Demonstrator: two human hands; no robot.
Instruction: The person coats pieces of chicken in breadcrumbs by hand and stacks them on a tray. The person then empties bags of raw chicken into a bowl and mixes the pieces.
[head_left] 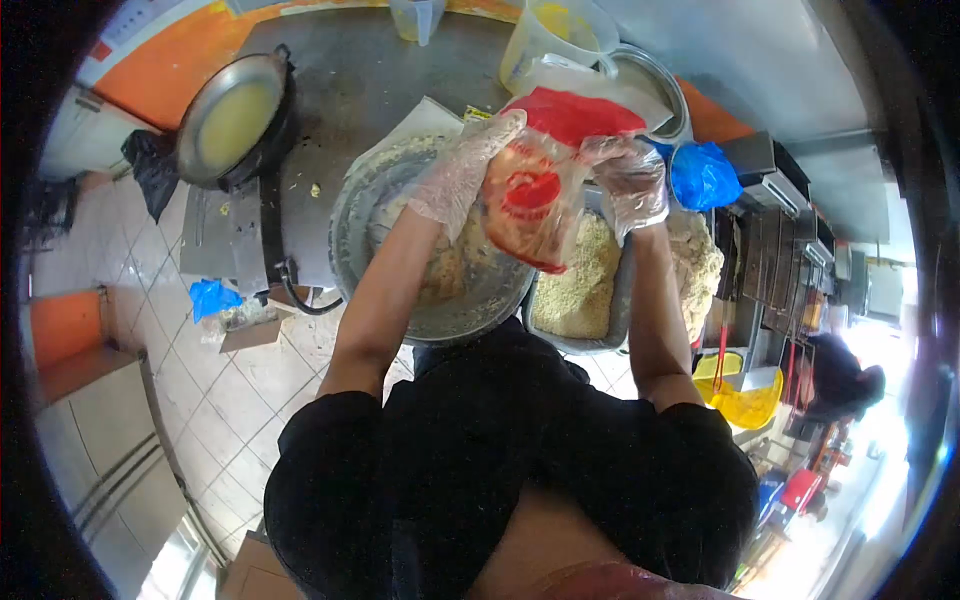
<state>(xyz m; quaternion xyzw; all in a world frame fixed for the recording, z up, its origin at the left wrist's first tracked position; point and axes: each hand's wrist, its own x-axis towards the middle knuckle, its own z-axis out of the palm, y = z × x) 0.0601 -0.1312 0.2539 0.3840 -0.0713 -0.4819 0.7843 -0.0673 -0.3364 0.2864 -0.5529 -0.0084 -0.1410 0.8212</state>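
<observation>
Both my hands wear clear plastic gloves. Between them is a clear plastic bag [535, 190] with red print and a red top, holding something orange-red. My left hand [462, 175] is closed on the bag's left upper side, and my right hand [628, 180] grips its right upper side. Below my left hand stands a large metal bowl [345, 240], its inside smeared with pale batter or flour. A metal tray [622, 310] of pale crumbs [580, 285] lies under the bag and my right hand. More pale, lumpy coating [700, 275] shows right of my right forearm.
A black-rimmed pan [240, 120] with yellowish liquid sits at the left on the metal counter [350, 75]. Beyond the bag are a clear jug [560, 40] and a round metal container [660, 85]. A blue plastic bag [705, 177] lies at the right, near wire racks [765, 240].
</observation>
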